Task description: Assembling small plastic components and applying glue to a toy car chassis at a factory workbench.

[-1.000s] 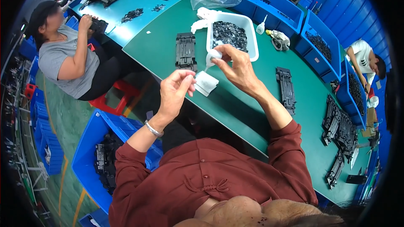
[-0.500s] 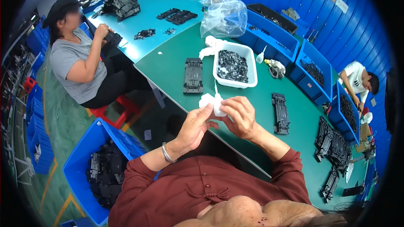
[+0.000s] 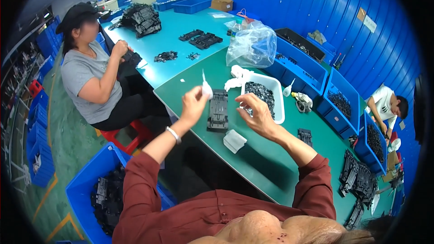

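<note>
- Ribbed blue walls [image 3: 316, 0] enclose a busy workroom, where a green table [image 3: 330, 147] fills the centre of the head camera's view.
- Thumb and fingers of the left hand [image 3: 194, 106] clamp a small white bottle [image 3: 207, 90], its thin nozzle pointing up, beside the far end of a black plastic frame [image 3: 218, 113].
- Opposite, the right hand [image 3: 260, 115] hovers with thumb and fingers parted at the near side of a white tub [image 3: 280, 108] of small black pieces.
- Between the two hands, which are well apart, the black plastic frame lies flat on the table; folded white paper [image 3: 234, 141] sits just off its near end.
- Beyond the tub rest a second bottle [image 3: 288, 88], a crumpled rag [image 3: 302, 102] and a clear plastic bag [image 3: 251, 47].
- At left, a co-worker in a gray shirt [image 3: 97, 72] sits on a red stool [image 3: 131, 138], handling a dark part.
</note>
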Demonstrator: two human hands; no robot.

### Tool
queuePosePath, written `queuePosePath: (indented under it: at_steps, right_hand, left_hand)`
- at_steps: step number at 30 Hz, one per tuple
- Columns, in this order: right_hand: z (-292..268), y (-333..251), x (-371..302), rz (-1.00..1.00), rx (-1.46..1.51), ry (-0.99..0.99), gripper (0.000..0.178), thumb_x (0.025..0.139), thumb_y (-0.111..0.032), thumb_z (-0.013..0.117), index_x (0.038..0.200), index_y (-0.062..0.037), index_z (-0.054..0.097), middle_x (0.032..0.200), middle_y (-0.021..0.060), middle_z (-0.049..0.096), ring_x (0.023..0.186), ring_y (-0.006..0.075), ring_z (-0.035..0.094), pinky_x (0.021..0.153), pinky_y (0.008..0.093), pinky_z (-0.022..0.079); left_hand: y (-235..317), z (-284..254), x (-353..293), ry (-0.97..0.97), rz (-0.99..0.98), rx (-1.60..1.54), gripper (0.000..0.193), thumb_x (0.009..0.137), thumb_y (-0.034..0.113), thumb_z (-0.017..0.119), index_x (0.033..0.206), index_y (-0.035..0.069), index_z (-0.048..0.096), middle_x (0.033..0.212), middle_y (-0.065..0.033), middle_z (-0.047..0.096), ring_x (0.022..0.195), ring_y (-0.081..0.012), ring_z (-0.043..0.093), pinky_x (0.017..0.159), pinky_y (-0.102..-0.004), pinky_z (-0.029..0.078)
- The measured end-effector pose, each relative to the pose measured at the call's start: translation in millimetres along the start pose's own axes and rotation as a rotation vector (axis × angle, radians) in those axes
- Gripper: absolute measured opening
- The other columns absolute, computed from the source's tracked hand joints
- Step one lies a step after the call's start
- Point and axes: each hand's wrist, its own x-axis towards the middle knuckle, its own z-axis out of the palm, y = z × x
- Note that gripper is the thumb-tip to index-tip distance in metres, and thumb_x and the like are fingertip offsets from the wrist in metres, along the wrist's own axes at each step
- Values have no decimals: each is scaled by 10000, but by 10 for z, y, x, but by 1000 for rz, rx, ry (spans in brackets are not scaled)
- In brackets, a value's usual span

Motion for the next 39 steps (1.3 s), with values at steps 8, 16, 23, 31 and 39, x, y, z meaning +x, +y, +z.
queuePosePath:
  at_steps: [8,16,23,31,39]
  right_hand:
    - [-102,363,75,188,16,-100,201,856,-11,682,1057,2,682,949,152,690,904,326,696,797,407,559]
    - [-135,518,111,118,-81,-146,183,823,28,702,1003,-4,680,925,135,674,872,316,636,753,404,512]
    - [-46,411,158,71,-35,-125,185,812,38,710,989,2,677,942,125,688,858,310,632,756,400,509]
    - [-340,308,-35,193,-71,-33,157,856,14,693,1009,-14,710,913,150,702,815,318,695,684,365,546]
    - [-666,1027,-125,503,-465,-249,172,855,-187,630,918,-66,735,879,196,722,890,393,695,778,499,530]
  left_hand:
    - [-1175,197,1538,61,109,442,217,797,186,779,973,60,774,913,-168,720,846,-336,697,784,-435,547]
    - [-1616,339,1816,-33,30,585,241,803,253,796,990,101,790,1012,-149,732,935,-337,687,832,-456,541]
    - [-1550,308,1740,-67,40,498,306,805,216,791,1054,41,752,984,-157,722,924,-336,686,838,-440,544]
    - [-959,47,946,-67,14,316,388,917,204,741,1229,-11,658,1118,-166,700,975,-226,704,869,-350,567]
    - [-224,-452,-111,-405,-112,442,384,870,288,788,1013,-48,671,858,-132,655,725,-204,641,671,-346,534]
